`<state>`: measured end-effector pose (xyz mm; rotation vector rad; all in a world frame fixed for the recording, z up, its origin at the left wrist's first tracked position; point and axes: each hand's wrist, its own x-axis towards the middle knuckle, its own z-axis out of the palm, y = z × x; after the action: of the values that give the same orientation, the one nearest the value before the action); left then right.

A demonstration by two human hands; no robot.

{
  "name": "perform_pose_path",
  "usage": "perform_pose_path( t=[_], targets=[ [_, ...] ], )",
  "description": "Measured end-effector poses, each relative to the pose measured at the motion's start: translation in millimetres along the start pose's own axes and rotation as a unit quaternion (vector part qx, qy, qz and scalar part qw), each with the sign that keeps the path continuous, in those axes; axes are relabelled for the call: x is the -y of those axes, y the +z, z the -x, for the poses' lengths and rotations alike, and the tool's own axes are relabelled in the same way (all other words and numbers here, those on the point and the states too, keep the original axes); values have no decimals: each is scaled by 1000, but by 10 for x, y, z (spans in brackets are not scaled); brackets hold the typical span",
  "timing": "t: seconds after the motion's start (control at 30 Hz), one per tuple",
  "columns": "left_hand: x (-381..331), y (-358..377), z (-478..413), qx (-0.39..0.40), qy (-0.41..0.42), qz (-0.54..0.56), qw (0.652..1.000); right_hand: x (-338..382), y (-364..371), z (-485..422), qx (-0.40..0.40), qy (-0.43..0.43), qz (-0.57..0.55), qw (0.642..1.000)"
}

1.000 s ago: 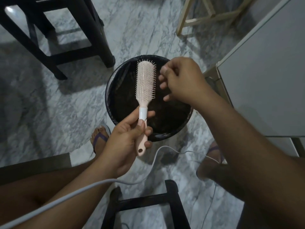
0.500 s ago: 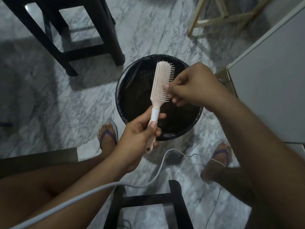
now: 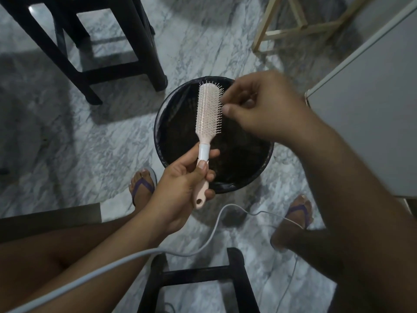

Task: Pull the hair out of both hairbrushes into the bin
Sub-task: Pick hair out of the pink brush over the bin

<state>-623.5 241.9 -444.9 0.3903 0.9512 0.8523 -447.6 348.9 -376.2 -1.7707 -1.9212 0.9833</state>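
Observation:
A pale pink hairbrush [image 3: 208, 109] with a white collar stands upright over the round black bin [image 3: 162, 123], bristles facing me. My left hand [image 3: 180, 188] grips its handle from below. My right hand [image 3: 261, 107] is at the brush head's right edge, thumb and forefinger curled close together against the bristles; any hair between them is too fine to see. Dark matter lies in the bin's bottom. A second brush is not in view.
A black stool [image 3: 90, 41] stands at the back left, a pale wooden frame [image 3: 293, 30] at the back right, a grey cabinet [image 3: 372, 109] at the right. Another black stool [image 3: 194, 274] is below me. A grey cable [image 3: 203, 245] crosses the marble floor between my sandalled feet.
My right hand went from beside the brush onto the bristles, then shifted up along the head's right edge. The brush turned slightly back toward upright in my left hand.

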Motion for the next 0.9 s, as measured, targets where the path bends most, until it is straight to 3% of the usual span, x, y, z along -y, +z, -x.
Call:
perform_pose_path(
  t=[0.1, 0.47, 0.67, 0.8, 0.9],
  targets=[
    [-11, 14, -1, 7, -11, 15, 1000, -4, 210, 43, 11, -32, 75, 997],
    [57, -2, 21, -35, -16, -64, 997, -63, 425, 3, 46, -48, 127, 990],
    [75, -19, 13, -38, -5, -77, 996, -45, 515, 106, 9, -68, 192, 979],
    [43, 0, -6, -15, -11, -44, 999, -78, 564, 145, -21, -90, 180, 979],
    [53, 29, 0, -7, -21, 1, 1000, -103, 481, 76, -47, -53, 60, 996]
  ],
)
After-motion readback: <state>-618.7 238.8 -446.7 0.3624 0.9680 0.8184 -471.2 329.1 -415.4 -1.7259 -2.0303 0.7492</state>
